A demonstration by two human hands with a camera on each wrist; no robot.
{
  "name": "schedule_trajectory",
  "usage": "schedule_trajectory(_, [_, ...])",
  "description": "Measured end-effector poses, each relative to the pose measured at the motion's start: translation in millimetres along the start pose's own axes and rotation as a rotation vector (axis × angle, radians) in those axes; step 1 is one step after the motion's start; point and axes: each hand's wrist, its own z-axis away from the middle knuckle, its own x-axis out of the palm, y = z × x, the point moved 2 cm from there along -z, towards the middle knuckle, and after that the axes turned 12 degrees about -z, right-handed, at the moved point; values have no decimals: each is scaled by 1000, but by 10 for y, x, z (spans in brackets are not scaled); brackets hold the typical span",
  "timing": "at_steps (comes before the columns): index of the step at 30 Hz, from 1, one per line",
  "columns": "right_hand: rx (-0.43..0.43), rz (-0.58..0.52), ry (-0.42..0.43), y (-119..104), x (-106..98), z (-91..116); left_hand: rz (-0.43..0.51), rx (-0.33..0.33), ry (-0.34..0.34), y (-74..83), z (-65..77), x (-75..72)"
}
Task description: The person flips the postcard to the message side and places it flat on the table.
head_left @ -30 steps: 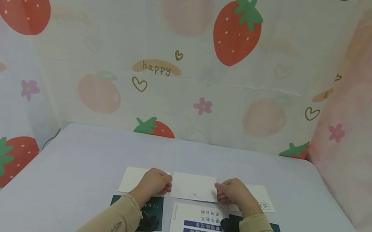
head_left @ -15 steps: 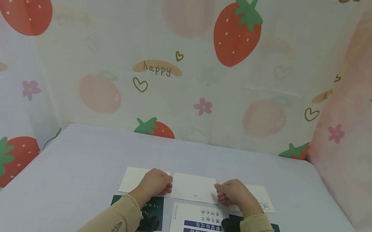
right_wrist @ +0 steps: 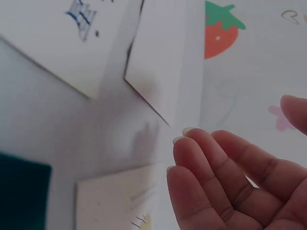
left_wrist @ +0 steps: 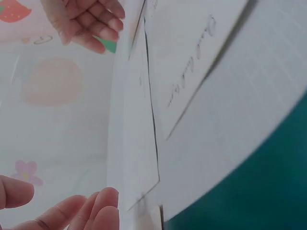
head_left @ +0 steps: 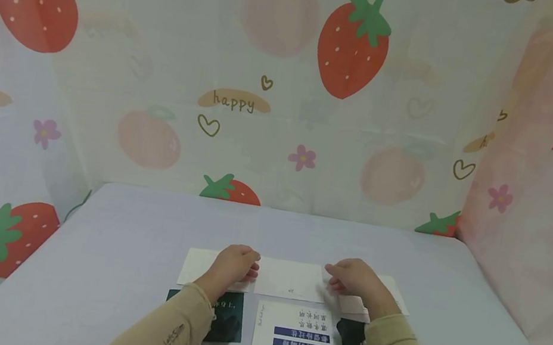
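Note:
A mostly blank white card (head_left: 290,274) lies flat in the middle of the far row, between both hands in the head view. At its left edge is my left hand (head_left: 231,266), thumb and fingers apart with nothing between them in the left wrist view. My right hand (head_left: 361,282) hovers just off the card's right edge, its fingers (right_wrist: 192,196) loosely extended and holding nothing. It partly covers the white card on the right (head_left: 391,285). Beneath the left hand, another white card (head_left: 193,265) is partly hidden.
The near row has a white card with blue bars and writing (head_left: 296,320) in its middle. Dark green cards (head_left: 230,319) lie on either side, partly covered by the sleeves. A strawberry-print cloth (head_left: 277,166) walls in the white table (head_left: 149,225).
Both hands have risen slightly from the middle card's edges; the right one has also moved a little to the right. The cards stay in place.

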Motion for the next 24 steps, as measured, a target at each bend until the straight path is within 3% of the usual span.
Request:
schedule_trajectory(10, [-35, 10, -6, -57, -203, 66, 32, 9, -22, 106, -20, 71])
schedule_trajectory(24, [-32, 60, -15, 143, -524, 115, 63, 50, -65, 269, -3, 311])
